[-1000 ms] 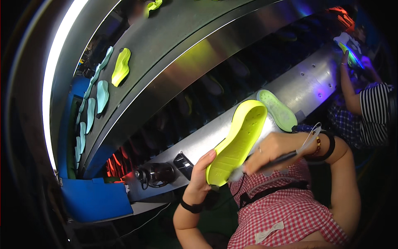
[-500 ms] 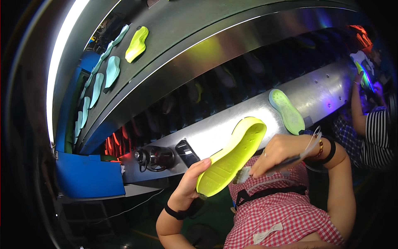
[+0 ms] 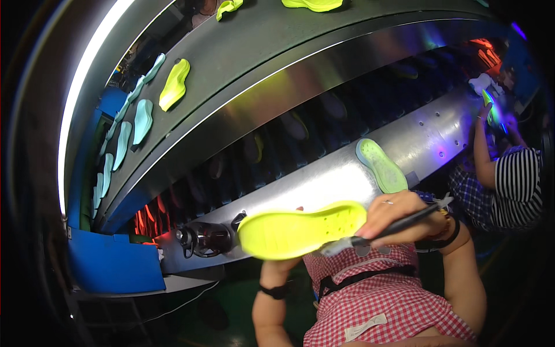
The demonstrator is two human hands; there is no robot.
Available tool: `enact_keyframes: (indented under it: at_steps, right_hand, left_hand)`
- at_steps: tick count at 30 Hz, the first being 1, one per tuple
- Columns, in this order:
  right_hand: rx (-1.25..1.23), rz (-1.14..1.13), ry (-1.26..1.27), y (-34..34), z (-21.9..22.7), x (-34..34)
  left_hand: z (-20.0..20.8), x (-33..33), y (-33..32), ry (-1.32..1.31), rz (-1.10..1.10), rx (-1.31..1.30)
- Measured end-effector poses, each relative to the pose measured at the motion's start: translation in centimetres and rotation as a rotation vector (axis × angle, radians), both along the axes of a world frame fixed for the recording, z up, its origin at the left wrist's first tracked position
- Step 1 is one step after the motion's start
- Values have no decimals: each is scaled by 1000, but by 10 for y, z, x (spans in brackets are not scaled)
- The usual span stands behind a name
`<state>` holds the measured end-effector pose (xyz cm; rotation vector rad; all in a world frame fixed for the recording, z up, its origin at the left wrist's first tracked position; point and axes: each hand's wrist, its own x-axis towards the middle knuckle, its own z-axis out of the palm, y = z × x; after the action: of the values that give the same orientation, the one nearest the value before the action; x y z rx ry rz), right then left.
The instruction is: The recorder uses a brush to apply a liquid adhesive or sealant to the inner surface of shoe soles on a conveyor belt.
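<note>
My left hand (image 3: pixel 280 266) holds a bright yellow-green shoe sole (image 3: pixel 289 228) from beneath; most of its fingers are hidden behind the sole. The sole lies almost level, its hollow inner side facing me, with small holes toward the right end. A brush with a black handle (image 3: pixel 411 221) is gripped in my right hand (image 3: pixel 399 215). Its pale bristles (image 3: pixel 335 247) are at the sole's near edge, below the holes; whether they touch is blurred. Just beyond my right hand, a paler green sole (image 3: pixel 381 166) rests on the metal ledge (image 3: pixel 324 184).
A dark bottle (image 3: pixel 211 239) stands on the ledge at left. Past the ledge runs a curved conveyor belt (image 3: pixel 231 58) carrying a yellow sole (image 3: pixel 174 85) and several light-blue soles (image 3: pixel 143 122). A blue box (image 3: pixel 115 260) sits at its left end. At right, a co-worker in stripes (image 3: pixel 518 182) handles another sole.
The sole in my left hand has turned from a steep slant to nearly level, and my left hand has gone beneath it. The brush stays in my right hand. My view has shifted slightly.
</note>
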<state>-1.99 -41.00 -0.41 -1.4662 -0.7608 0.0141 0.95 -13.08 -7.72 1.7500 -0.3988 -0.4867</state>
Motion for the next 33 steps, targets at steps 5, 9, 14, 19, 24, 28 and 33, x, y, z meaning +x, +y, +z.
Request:
enact_keyframes:
  at_steps: [5,9,14,19,24,28,33]
  right_hand:
    - [34,-184,577,21,-68,17]
    - [62,-228,656,23,-95,26]
    - [-33,-346,661,38,-80,41]
    - [-291,-301,-220,53,-86,22]
    - [-337,109,-56,25,-70,15]
    - [-110,-198,264,26,-31,35]
    - [-84,123,176,38,-41,27]
  left_hand:
    - [-73,9,-53,915,-57,-1283]
    - [-68,2,-67,902,176,-1155]
    - [-66,4,-74,827,233,-1114]
    - [-55,15,-67,594,532,-1025]
    - [-33,15,-44,488,381,-1041]
    - [-9,4,-67,529,381,-1157]
    - [-10,10,-63,349,164,-1225]
